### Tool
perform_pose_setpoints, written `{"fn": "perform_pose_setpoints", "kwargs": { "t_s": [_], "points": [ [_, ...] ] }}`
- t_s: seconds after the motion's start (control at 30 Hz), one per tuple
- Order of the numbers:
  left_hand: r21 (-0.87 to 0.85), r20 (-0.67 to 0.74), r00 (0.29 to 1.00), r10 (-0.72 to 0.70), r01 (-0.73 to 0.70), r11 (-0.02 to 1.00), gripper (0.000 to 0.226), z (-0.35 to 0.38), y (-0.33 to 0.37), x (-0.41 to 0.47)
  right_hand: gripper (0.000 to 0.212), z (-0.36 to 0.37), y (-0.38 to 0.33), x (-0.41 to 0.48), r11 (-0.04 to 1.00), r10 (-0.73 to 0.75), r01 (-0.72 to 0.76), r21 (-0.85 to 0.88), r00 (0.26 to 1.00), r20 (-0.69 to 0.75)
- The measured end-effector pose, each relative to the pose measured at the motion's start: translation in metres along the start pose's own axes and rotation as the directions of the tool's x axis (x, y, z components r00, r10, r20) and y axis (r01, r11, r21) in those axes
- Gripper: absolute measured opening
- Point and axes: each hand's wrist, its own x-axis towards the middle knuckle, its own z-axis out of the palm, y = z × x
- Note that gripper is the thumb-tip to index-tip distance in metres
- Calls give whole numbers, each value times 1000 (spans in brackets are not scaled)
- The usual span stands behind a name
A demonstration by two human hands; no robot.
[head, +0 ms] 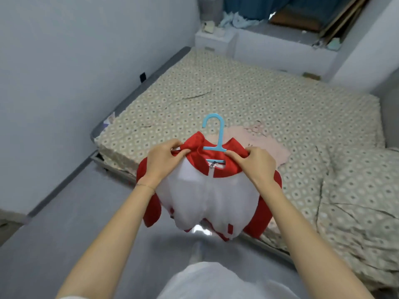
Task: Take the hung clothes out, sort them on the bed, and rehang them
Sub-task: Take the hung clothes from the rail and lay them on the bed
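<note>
The bed (248, 89) fills the centre and right of the frame. Its near edge runs diagonally beside bare grey floor (64, 223) at lower left. Over that edge, mid-frame, a white jacket (207, 197) with red collar and sleeves hangs lengthwise downward, with the hook of its blue hanger (216, 134) pointing up. The left hand (164, 160) and right hand (257, 162) each have a grip clenched on a red shoulder. A pink garment (265, 143) lies behind on the bed.

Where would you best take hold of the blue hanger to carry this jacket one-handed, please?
I would pinch the blue hanger by its straight stem, just under the hook, from above. It stands clear of the red collar of the jacket; the arms lie under fabric gripped by the left hand and right hand.
</note>
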Motion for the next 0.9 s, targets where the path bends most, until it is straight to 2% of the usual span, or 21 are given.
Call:
{"fn": "perform_pose_setpoints", "kwargs": {
  "t_s": [0.23,0.37,0.5,0.7,0.9],
  "points": [
    [-173,205,963,177,-142,975,19,81,32,88,73,-21,45,31,963,259,-267,-31,952,-164],
    [-199,232,935,269,-225,954,24,112,57,128,74,-37,66,52,930,348,-365,-35,909,-231],
    [-217,216,921,325,-279,935,27,135,79,171,75,-53,79,88,917,370,-396,-43,888,-272],
    [-241,262,921,288,-227,944,23,190,83,229,70,-39,110,164,924,366,-382,-13,893,-261],
    [-197,384,911,151,-79,977,22,270,68,283,67,9,166,254,925,380,-379,27,919,-109]
  ]
}}
